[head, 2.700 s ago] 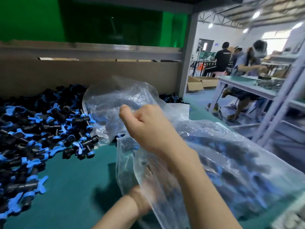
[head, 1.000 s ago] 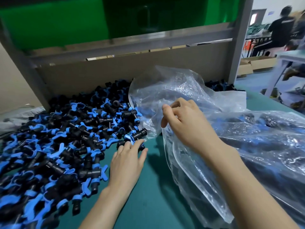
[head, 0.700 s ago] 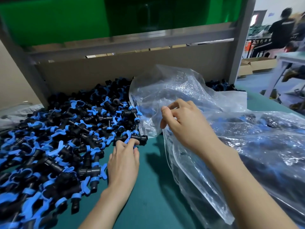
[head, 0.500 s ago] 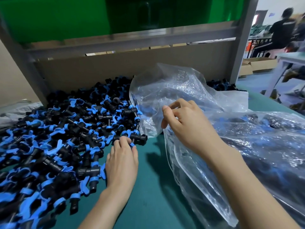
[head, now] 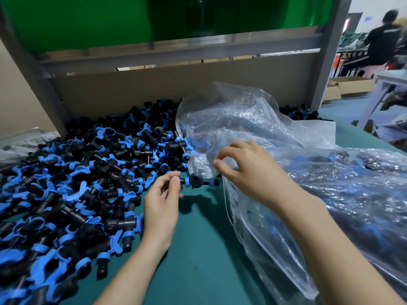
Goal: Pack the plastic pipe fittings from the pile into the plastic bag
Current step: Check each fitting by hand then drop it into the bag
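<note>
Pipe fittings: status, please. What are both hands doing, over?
Left hand pinches one fitting by its end, close to the plastic bag. Right hand pinches the bag's edge. Nothing between them.

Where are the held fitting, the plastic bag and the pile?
held fitting (head: 195, 180), head view, black round hub.
plastic bag (head: 248, 234), head view, clear lower wall.
pile (head: 88, 172), head view, its middle.

Bright, even overhead light is falling on the teal surface (head: 198, 260), throwing a soft shadow beside the left hand (head: 161, 208). Glare is sparkling across the crinkled plastic bag (head: 253, 119). Wide-angle distortion is bending the gray frame post (head: 40, 84); the worker (head: 383, 40) at far right is blurring.
</note>
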A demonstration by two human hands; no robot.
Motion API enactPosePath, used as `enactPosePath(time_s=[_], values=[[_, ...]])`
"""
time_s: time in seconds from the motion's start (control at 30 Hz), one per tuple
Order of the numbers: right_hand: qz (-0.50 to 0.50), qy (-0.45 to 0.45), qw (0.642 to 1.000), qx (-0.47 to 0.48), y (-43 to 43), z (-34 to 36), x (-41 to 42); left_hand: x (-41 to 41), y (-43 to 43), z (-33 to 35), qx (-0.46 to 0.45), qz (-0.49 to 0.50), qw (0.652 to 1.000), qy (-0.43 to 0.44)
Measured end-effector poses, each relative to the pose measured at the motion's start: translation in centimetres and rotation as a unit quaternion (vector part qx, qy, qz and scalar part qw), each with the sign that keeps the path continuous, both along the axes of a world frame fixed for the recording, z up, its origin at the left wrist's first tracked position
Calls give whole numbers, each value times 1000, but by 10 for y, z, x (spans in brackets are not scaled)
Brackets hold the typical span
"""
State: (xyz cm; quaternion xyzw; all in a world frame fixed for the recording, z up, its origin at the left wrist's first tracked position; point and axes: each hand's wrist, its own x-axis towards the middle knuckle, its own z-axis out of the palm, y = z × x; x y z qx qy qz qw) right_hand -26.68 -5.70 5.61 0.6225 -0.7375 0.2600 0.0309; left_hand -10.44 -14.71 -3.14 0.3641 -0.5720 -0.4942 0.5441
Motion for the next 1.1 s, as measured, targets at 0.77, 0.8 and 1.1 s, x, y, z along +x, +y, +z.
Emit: enactPosePath(time_s=[0.77,0.8,1.1], values=[[30,36,991,121,-3,-8,-5,-5,-4,-1,205,-149,951,176],[30,37,991,125,-3,-8,-5,-5,-4,-1,203,-151,952,174],[37,41,989,134,-3,-8,-6,-4,-2,1,196,-155,954,165]])
